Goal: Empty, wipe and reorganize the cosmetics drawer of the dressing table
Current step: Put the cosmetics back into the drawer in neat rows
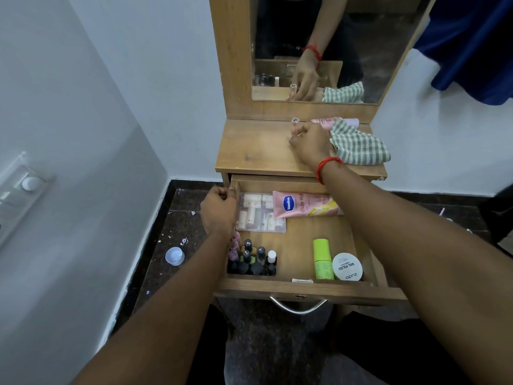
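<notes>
Two grips are at work, on two levels. The right grip (309,143) is up on the bench (255,151), fingers curled on a small bottle (294,125) that stands upright just left of the checked cloth (358,145); a pink tube (323,120) lies behind the cloth, against the mirror (388,51) frame. The left grip (219,211) is lower, its fingers hooked over the left wall of the open drawer (305,289) near the back corner, probably to steady it.

Most of the cosmetics are not out yet, so emptying looks barely started. What matters for the next pick is that everything left sits below the right grip and nearer the person. To fetch anything, it must let go of the bottle and come back over the bench edge and down.

The nail polish bottles (252,259) stand upright in a cluster in the front left corner, right beside the left wrist, so the left grip is much the nearer one. The clear case (261,215) lies flat just beside the left knuckles. The lotion tube (302,205) lies at the back with its long axis across the drawer, overlapping the case and partly hidden by the right forearm. The green bottle (322,258) and the white jar (347,266) touch each other in the front right corner, which would suit the right grip better.
</notes>
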